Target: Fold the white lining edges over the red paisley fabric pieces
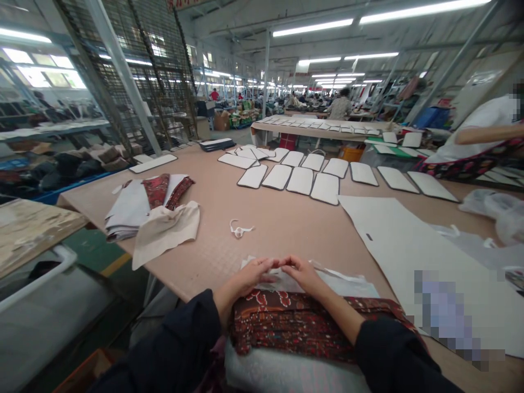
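Observation:
My left hand [248, 277] and my right hand [302, 272] meet fingertip to fingertip at the near edge of the long table [286, 218]. Both hands curl closed, pinching a thin clear plastic wrapping [347, 283] that lies over a stack of dark red patterned fabric [295, 322]. The stack rests between my forearms on a white padded bundle [286, 371]. A small knotted white strip [239, 229] lies on the table just beyond my hands.
Folded cloth pieces and red patterned fabric [151, 210] lie left. Several white rounded panels [301, 177] sit in rows further back. A large white sheet [409, 245] lies right. A person in a white top [483, 131] leans over the table at far right.

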A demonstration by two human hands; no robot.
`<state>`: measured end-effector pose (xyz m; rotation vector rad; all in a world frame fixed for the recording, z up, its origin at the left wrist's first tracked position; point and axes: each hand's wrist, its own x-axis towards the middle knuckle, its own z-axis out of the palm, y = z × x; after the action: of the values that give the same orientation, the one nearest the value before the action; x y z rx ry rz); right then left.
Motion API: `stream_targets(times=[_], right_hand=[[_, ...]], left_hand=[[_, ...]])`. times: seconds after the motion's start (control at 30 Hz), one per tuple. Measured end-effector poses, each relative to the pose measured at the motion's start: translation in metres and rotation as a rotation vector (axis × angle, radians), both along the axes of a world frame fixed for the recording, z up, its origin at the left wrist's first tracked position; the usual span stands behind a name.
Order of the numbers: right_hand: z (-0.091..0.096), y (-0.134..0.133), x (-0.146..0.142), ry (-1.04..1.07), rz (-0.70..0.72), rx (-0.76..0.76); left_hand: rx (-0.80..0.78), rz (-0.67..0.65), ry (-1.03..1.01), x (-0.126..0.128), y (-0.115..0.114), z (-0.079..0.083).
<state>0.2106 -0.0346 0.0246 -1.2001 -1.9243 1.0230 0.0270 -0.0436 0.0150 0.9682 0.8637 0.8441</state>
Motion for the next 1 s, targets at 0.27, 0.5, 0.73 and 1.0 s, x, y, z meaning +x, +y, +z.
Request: stream_targets(times=[0.27, 0.5, 0.73, 1.0], right_hand=[[-0.020, -0.001, -0.001, -0.260, -0.006, 0.102], [-0.027, 0.006, 0.004, -0.510, -0.023, 0.121], [-0.027, 0.004, 0.004, -0.587, -0.090, 0.084], [-0.031, 0.005, 0.002, -0.660, -0.076, 0.172]], left_hand=[[0.087, 0.034, 0.478, -0.013, 0.012, -0.018], [0.106, 0.200, 0.639, -0.031, 0.020, -0.024], [0.025, 0.220, 0.635, -0.041, 0.023, -0.034], [0.278, 0.245, 0.826, -0.045, 0.032, -0.044]])
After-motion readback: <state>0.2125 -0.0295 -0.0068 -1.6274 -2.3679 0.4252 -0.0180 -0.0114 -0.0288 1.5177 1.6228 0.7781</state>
